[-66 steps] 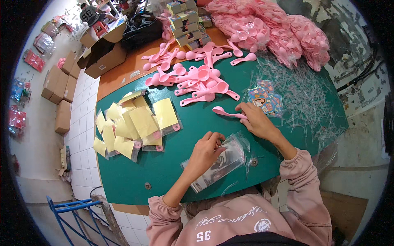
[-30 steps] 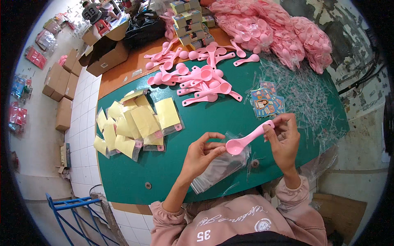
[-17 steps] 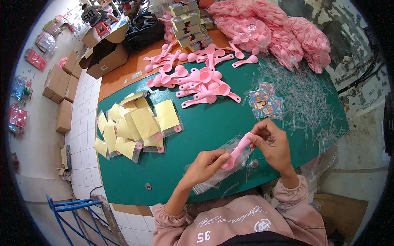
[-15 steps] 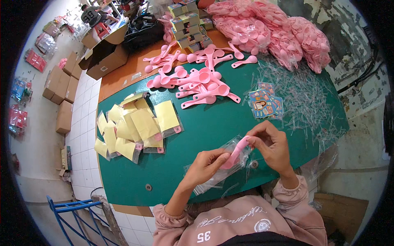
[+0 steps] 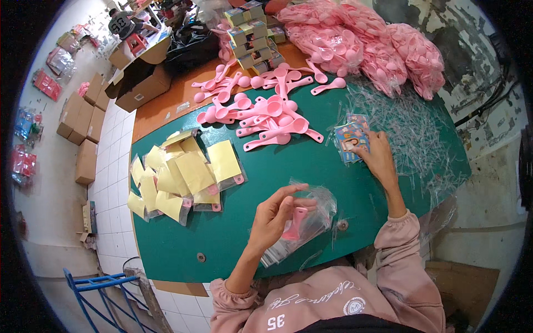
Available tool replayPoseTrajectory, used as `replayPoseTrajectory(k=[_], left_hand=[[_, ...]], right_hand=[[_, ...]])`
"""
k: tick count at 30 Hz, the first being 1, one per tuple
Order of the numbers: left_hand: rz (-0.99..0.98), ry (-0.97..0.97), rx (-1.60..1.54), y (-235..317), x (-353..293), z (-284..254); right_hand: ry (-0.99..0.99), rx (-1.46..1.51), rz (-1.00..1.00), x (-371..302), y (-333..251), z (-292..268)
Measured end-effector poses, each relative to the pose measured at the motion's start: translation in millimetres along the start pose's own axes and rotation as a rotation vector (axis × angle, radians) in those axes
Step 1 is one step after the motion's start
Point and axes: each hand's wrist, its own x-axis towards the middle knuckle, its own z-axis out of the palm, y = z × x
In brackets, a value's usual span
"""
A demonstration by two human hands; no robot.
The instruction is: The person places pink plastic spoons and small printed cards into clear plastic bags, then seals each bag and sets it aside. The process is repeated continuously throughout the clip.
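Observation:
My left hand [image 5: 271,219] has its fingers stretched out and apart over a stack of clear plastic bags [image 5: 283,251] at the table's front edge. A pink measuring spoon [image 5: 293,226] lies by its palm on the bags; the hand hides part of the spoon. Farther right, my right hand [image 5: 382,159] pinches at a small pile of printed blue cards [image 5: 348,137], thumb and fingertips on the top card. Many pink spoons [image 5: 272,114] lie heaped beyond my hands. To the left are several packed bags with yellow cards [image 5: 194,171], pink handle ends showing at their edges.
Thin clear plastic strips [image 5: 411,130] spread over the right side of the green table [image 5: 261,177]. Large bags of pink spoons [image 5: 355,41] stand at the back right, beside stacked card bundles [image 5: 250,39]. An open carton [image 5: 141,86] and a blue metal trolley [image 5: 102,283] are at left.
My right hand has let go of the pink spoon and moved up and right to the cards. My left hand has spread its fingers; the spoon now lies lower, by its palm.

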Motion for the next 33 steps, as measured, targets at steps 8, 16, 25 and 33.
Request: replayPoseTrajectory(k=[8, 16, 25, 33], left_hand=[[0.041, 0.008, 0.134, -3.0, 0.7, 0.2], [0.039, -0.009, 0.171, 0.9, -2.5, 6.8], [0.075, -0.059, 0.371, -5.2, -6.2, 3.9], [0.097, -0.09, 0.627, 11.3, -13.3, 17.5]], right_hand=[[0.023, 0.146, 0.008, 4.3, -8.6, -16.7], [-0.378, 0.846, -0.11, -16.6, -90.0, -88.1], [-0.571, 0.481, -0.51, -23.3, -104.2, -100.0], [-0.706, 0.358, -0.584, -37.1, -103.6, -65.8]])
